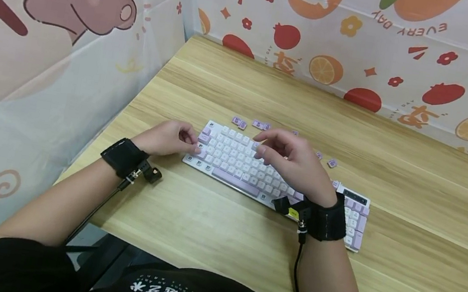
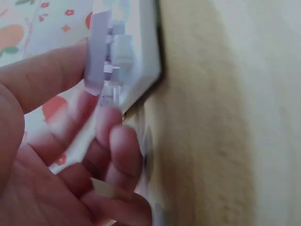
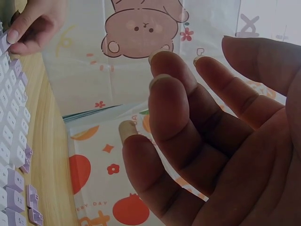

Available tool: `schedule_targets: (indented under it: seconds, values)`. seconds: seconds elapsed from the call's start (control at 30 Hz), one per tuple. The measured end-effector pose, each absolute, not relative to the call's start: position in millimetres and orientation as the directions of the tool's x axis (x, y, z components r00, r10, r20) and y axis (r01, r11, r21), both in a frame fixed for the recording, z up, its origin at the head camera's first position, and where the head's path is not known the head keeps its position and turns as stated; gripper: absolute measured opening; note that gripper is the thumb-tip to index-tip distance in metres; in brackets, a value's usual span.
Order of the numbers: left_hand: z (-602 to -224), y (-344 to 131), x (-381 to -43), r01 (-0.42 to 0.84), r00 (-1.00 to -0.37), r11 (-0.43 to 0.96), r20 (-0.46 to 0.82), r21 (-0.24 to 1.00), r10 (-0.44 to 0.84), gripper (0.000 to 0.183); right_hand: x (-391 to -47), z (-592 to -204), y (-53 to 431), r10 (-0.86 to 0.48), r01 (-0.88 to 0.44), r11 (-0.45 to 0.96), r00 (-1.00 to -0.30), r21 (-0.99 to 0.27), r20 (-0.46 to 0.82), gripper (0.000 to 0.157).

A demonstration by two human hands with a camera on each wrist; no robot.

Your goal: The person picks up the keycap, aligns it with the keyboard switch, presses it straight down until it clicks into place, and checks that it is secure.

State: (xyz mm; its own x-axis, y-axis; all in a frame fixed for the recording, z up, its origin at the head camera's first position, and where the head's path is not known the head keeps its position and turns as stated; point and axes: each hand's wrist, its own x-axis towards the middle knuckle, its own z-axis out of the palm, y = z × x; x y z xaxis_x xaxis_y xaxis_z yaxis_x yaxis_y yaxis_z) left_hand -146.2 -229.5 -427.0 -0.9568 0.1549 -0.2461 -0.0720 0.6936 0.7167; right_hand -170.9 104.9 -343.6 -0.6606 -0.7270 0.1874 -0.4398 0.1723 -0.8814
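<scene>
A white and lilac keyboard point(image 1: 233, 152) lies slantwise on the wooden table. At its left end, my left hand point(image 1: 169, 137) touches a wide lilac keycap point(image 2: 96, 52) with one extended digit, while the other fingers curl loosely beside the keyboard's edge. That keycap sits raised above the white keys around it. Over the middle of the keyboard hovers my right hand point(image 1: 292, 162), its fingers bent and relaxed. Nothing shows between the fingers of the right hand point(image 3: 211, 136) in the right wrist view. Part of the keyboard is hidden under that hand and wrist.
Several loose lilac keycaps lie behind the keyboard, among them a left pair point(image 1: 239, 123) and a single keycap point(image 1: 332, 163) farther right. A number pad section point(image 1: 355, 217) shows beyond the right wrist. Printed cloth point(image 1: 358, 43) hangs along the table's back and left edges.
</scene>
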Motion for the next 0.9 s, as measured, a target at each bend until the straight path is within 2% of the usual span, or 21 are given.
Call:
schedule_targets:
  seconds: [0.17,0.5,0.73,0.9]
  values:
    - [-425,-232,-154,-0.167,-0.934,0.674,-0.334,0.72,0.125,0.039,-171,-346,103,-0.734,-0.442,0.169,-0.653,-0.881,0.187,0.019]
    - [-424,-233,-162,-0.137,-0.909,0.742,-0.381,0.656,0.168,0.041,-172,-347,106,-0.729,-0.416,0.178,-0.664,-0.892,0.164,0.02]
    - [-424,-234,-162,-0.111,-0.905,0.742,-0.376,0.661,0.2,0.039,-182,-344,125,-0.648,-0.384,0.273,-0.751,-0.882,0.126,0.025]
    - [-421,-235,-160,-0.113,-0.896,0.732,-0.387,0.672,0.218,0.038,-190,-344,140,-0.577,-0.39,0.299,-0.801,-0.871,0.161,0.025]
